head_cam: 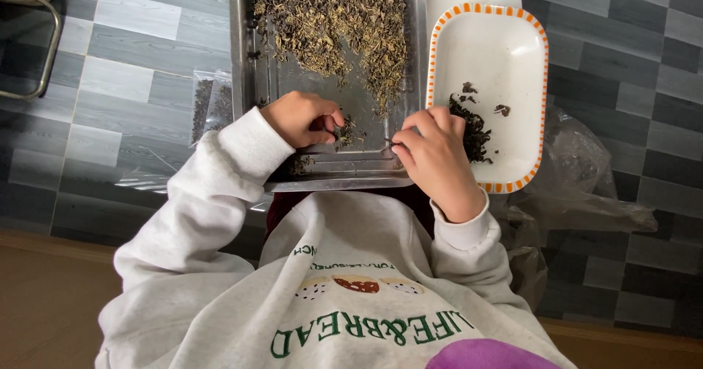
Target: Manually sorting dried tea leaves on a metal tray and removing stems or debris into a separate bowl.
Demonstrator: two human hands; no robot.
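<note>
**Sorting dried leaves: a small share picked out, most of the heap waiting**

Currently 2 bare hands are working over the near end of a metal tray (249, 61) that is resting on the person's lap above a grey tiled floor (132, 47). The left hand (302, 118) is curling at about 9 o'clock from the tray's near middle, its grip pressed together around a small clump of dried leaves (346, 131) lying on the tray bottom. The right hand (433, 153) is sitting at about 3 o'clock from that clump, thumb and forefinger pinching what looks like 1 thin stem or leaf piece; it is too small to tell which.

Judging by how things are lying, the work is looking early to midway. The big heap of dried leaves (329, 25) is spreading across the far half of the tray, toward 12 o'clock, and is taking up most of it. Only a small dark pile of picked pieces (472, 127) is gathering in the white dish with the orange rim (542, 83), which is standing just beside the tray at 3 o'clock, with a few stray bits a little farther up it. So a small part seems sorted and much is remaining.

A clear bag of similar leaves (209, 102) is lying on the floor at 9 o'clock, touching the tray's edge, and crumpled clear plastic (586, 186) is lying beyond the dish at 4 o'clock.
</note>
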